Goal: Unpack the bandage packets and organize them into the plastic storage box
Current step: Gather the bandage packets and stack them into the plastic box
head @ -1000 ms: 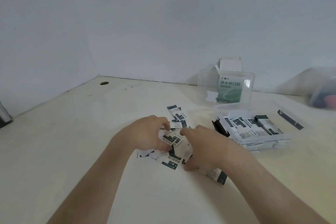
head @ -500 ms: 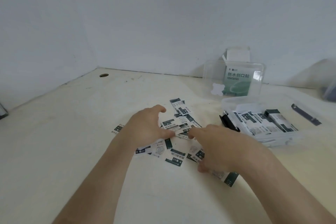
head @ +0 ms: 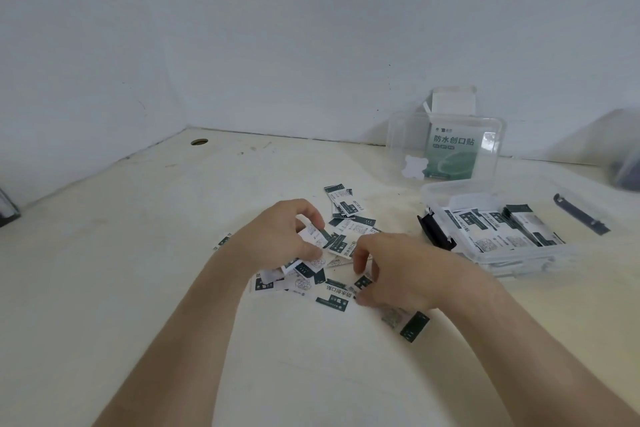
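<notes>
At mid-frame, a person's left hand (head: 287,236) pinches a bandage packet (head: 313,232) above the scattered pile (head: 337,293), the right hand (head: 398,270) curled over it, grip unclear; gathering seems underway, with a carry to the part-filled plastic box (head: 519,258) at right likely next.

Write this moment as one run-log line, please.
step: gathering | left hand pinches bandage packet | right hand on loose packets | storage box open, partly filled
</notes>
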